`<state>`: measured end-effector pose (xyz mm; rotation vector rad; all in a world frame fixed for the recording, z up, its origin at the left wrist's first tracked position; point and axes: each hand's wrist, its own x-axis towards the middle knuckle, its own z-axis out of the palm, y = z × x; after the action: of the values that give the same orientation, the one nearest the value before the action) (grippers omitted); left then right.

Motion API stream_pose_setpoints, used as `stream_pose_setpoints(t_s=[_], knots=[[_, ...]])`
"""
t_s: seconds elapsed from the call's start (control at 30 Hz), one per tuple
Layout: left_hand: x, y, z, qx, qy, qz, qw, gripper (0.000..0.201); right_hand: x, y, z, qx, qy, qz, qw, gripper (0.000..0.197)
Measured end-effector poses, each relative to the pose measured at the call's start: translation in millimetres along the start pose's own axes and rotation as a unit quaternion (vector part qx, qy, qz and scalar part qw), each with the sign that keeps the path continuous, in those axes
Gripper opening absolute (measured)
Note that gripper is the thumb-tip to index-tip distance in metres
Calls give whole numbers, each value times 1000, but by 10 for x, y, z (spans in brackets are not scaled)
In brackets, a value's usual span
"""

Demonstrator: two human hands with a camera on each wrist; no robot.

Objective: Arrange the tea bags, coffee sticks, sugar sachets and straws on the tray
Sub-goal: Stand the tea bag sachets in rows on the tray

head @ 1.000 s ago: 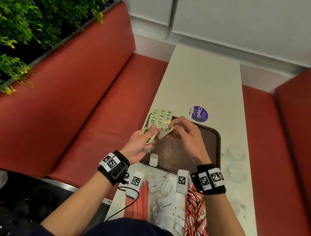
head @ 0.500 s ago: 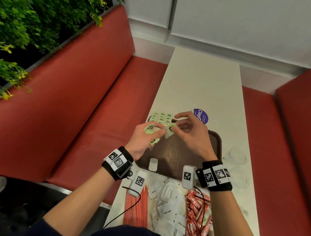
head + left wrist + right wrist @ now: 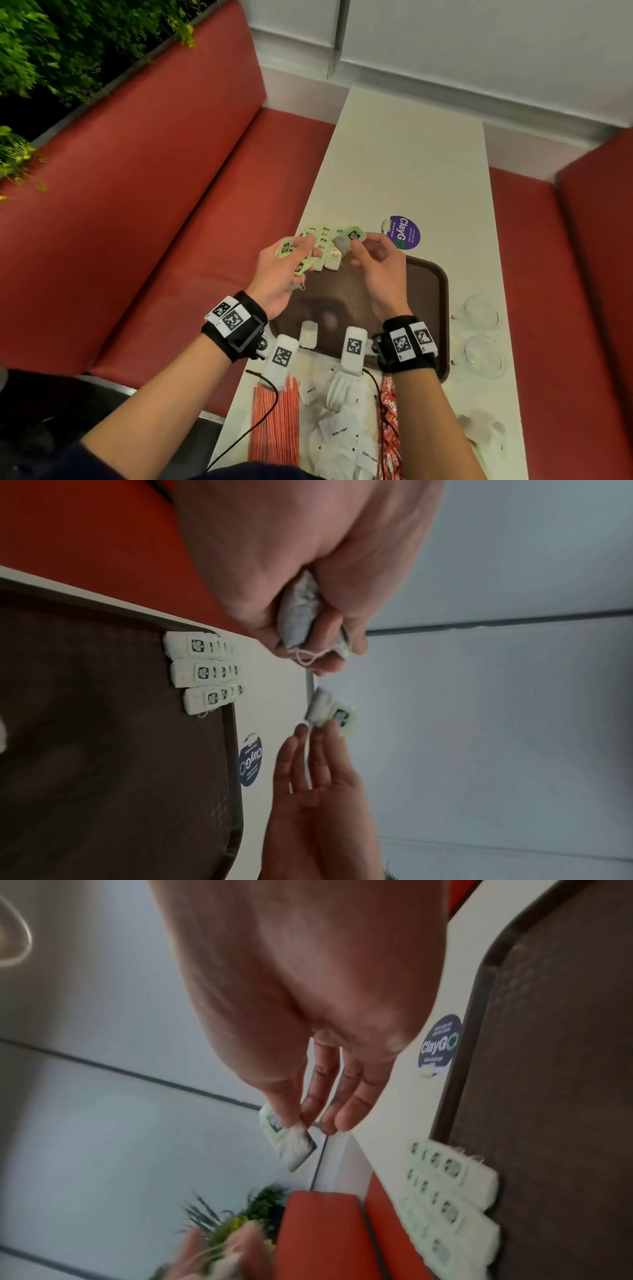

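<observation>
A brown tray (image 3: 428,308) lies on the white table, with three rows of green-tagged tea bags (image 3: 323,240) at its far left corner, also seen as rows of tea bags (image 3: 202,669) and rows of tea bags (image 3: 452,1191). My left hand (image 3: 274,270) grips a few tea bags (image 3: 298,615) with their strings. My right hand (image 3: 373,260) pinches one tea bag (image 3: 347,240) by its tag above the rows; that tea bag (image 3: 291,1137) hangs from thumb and fingertip. One loose tea bag (image 3: 308,334) lies at the tray's near edge.
Red-striped straws (image 3: 274,428), white sugar sachets (image 3: 342,431) and red coffee sticks (image 3: 390,428) lie on the table near me. Two clear glass cups (image 3: 483,329) stand right of the tray. A purple sticker (image 3: 400,233) sits beyond it. Red benches flank the table.
My right hand has pulled one tea bag away from the bunch in my left hand and lifted it toward the far rows. Both hands moved slightly farther along the tray.
</observation>
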<state>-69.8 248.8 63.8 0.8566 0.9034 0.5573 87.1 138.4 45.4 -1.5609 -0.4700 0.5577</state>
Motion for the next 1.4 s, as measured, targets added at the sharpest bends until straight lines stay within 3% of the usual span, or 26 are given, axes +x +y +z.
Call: stream_pose_setpoints(t_s=[0.13, 0.37, 0.53, 0.93, 1.23, 1.4], knots=[[45, -26, -124, -25, 25, -31, 999, 34, 280, 390, -11, -154, 20, 21, 988, 11], [61, -147, -232, -35, 39, -71, 996, 39, 540, 912, 183, -295, -63, 52, 952, 22], [114, -184, -300, -60, 44, -87, 993, 30, 616, 1078, 256, -314, -60, 78, 944, 19], [254, -195, -413, -111, 13, -128, 985, 38, 635, 1172, 366, -364, -10, 87, 927, 15], [240, -182, -458, -144, -30, -146, 978, 25, 548, 1112, 457, -369, -1, 81, 926, 34], [211, -189, -461, -143, -30, -144, 979, 19, 493, 1153, 473, -377, -16, 77, 923, 32]])
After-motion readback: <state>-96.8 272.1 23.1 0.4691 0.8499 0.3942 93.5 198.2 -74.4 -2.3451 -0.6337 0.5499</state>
